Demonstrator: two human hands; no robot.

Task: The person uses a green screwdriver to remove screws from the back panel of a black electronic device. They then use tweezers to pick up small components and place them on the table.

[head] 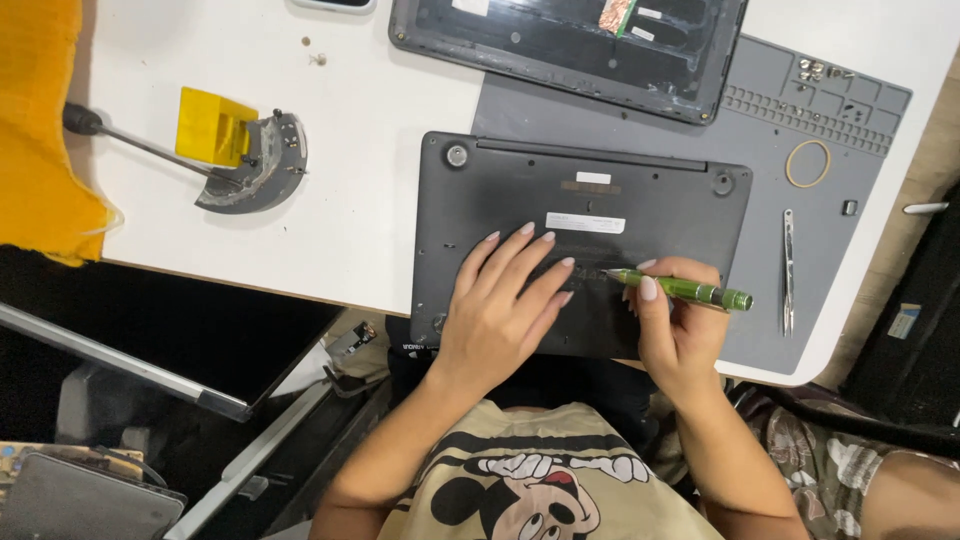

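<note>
Head view: left hand [500,305] flat on upturned black laptop [590,215]; right hand [672,325] grips green screwdriver [680,288].

Left hand [505,300] lies flat on the upturned dark laptop [580,240] at the desk's [370,170] near edge; right hand [672,320] holds a green screwdriver [680,289], its tip apparently touching the laptop

Both hands forward, forearms angled inward.
Left hand [505,300] flat, fingers spread, palm down; right hand [672,325] curled in a pinch grip.
</note>
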